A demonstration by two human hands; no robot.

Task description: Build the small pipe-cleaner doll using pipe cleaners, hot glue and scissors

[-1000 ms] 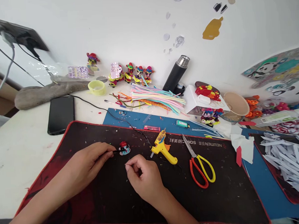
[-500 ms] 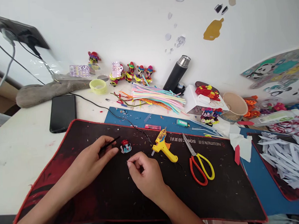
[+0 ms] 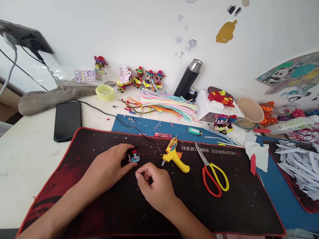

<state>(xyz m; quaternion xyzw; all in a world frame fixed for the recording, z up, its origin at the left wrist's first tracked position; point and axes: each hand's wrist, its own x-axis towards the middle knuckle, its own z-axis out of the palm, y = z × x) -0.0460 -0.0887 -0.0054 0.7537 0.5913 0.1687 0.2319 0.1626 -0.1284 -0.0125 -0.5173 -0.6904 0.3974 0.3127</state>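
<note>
My left hand [image 3: 112, 162] reaches around a small doll head [image 3: 134, 156] with a red hat and pale blue face, lying on the black mat [image 3: 121, 211]. Its thumb and index finger are at the head's near and far sides. A thin black piece, like a pipe cleaner [image 3: 135, 147], pokes out past the index finger; most of it is hidden by the hand. My right hand [image 3: 155, 184] rests on the mat just right of the head, thumb and index pinched together. Whatever is between those fingertips is too small to name.
Right of my hands lie a yellow glue gun [image 3: 176, 157] with its cord and red-yellow scissors [image 3: 212, 173]. Behind are lighters [image 3: 162, 135], pastel pipe cleaners [image 3: 166, 101], a flask [image 3: 188, 78] and finished dolls [image 3: 150, 78]. Paper strips [image 3: 305, 173] pile at far right.
My left hand has moved right, to the doll head, carrying the black piece. My right hand stays pinched in nearly the same place.
</note>
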